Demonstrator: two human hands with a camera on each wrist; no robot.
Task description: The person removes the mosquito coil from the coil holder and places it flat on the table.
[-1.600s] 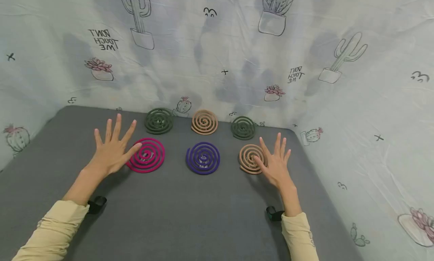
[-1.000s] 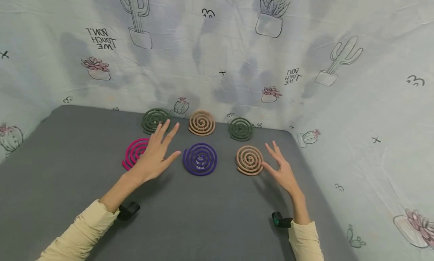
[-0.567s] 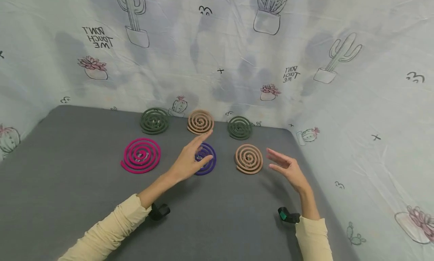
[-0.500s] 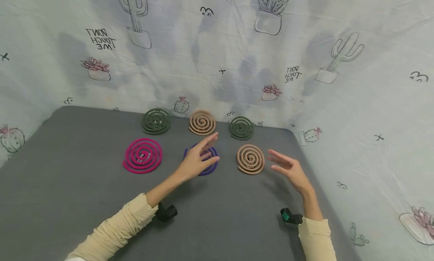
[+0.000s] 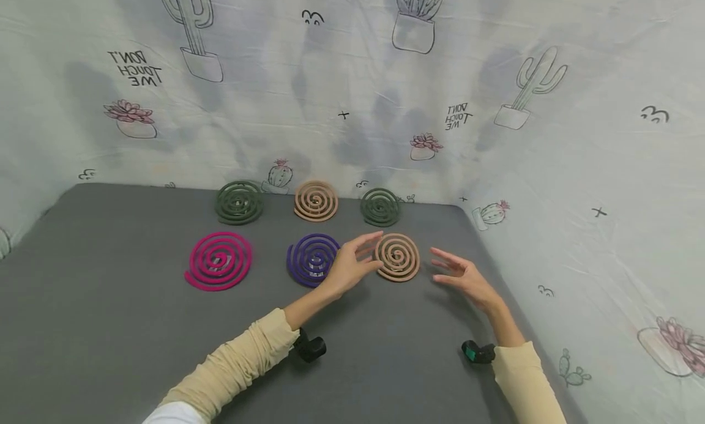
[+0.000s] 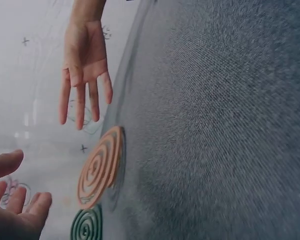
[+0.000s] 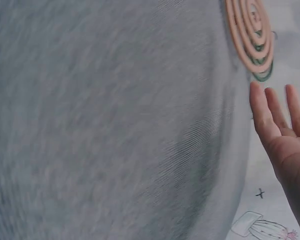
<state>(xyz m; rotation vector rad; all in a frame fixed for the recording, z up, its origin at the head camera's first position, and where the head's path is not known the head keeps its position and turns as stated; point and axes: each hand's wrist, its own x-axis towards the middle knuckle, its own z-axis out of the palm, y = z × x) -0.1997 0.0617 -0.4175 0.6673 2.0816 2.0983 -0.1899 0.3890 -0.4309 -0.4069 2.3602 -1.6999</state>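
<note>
Spiral mosquito coils lie in two rows of three on the grey table. In the head view my left hand (image 5: 350, 268) hovers with fingers loosely bent between the purple coil (image 5: 300, 260), partly covered by it, and the front tan coil (image 5: 396, 257). Its fingertips overlap that tan coil's left edge. My right hand (image 5: 468, 282) is held just right of the same coil, fingers extended toward it and apart from it. Both hands hold nothing. The left wrist view shows the tan coil (image 6: 97, 170) between my left fingers and the facing right hand (image 6: 85, 70).
A pink coil (image 5: 218, 261) lies front left. Behind are a green coil (image 5: 239, 202), another tan coil (image 5: 316, 201) and a second green coil (image 5: 380, 207). A cactus-print cloth (image 5: 341, 81) stands close behind the back row and along the right side of the grey table (image 5: 374, 363).
My left hand has swept right from the pink coil, across the purple one, to the front tan coil. My right hand has drawn off that tan coil to its right side. The coils stay put.
</note>
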